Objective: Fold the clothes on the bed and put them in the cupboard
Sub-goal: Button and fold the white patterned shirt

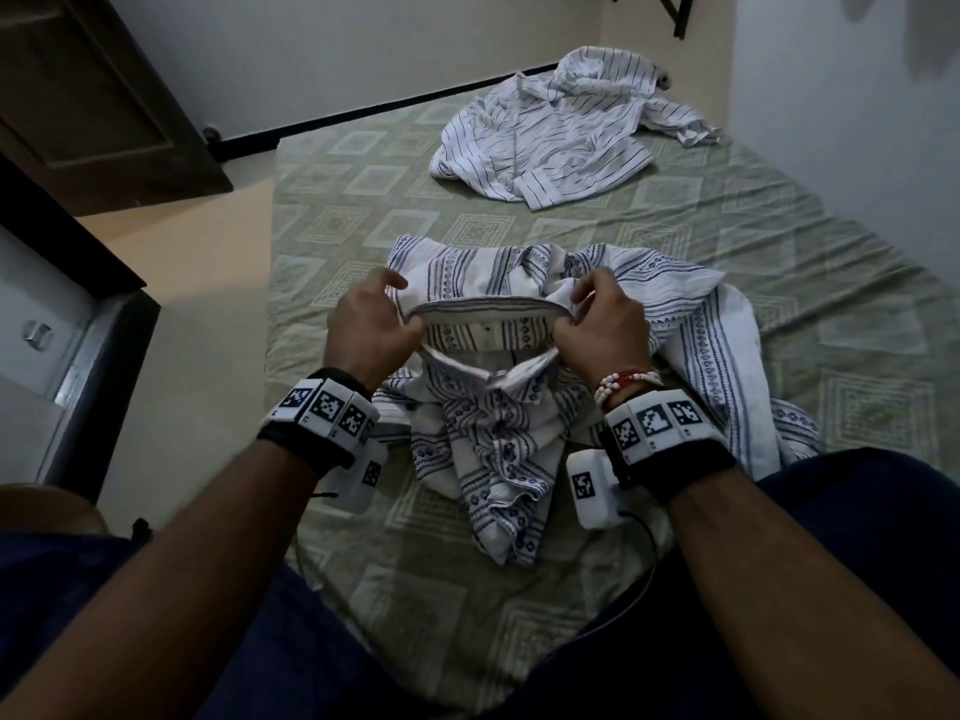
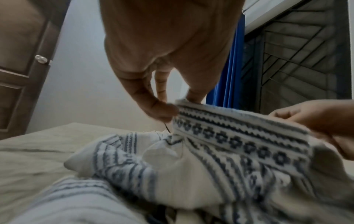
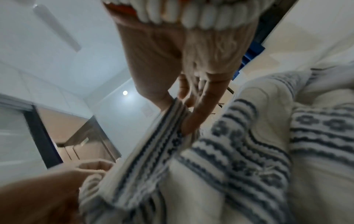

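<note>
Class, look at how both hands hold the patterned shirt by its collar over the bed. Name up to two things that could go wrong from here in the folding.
1. The left hand and right hand pinch only the collar of the patterned shirt; its body hangs bunched, so laying it down may trap creases.
2. One sleeve trails to the right across the bed and could end up folded under the shirt unevenly.
</note>
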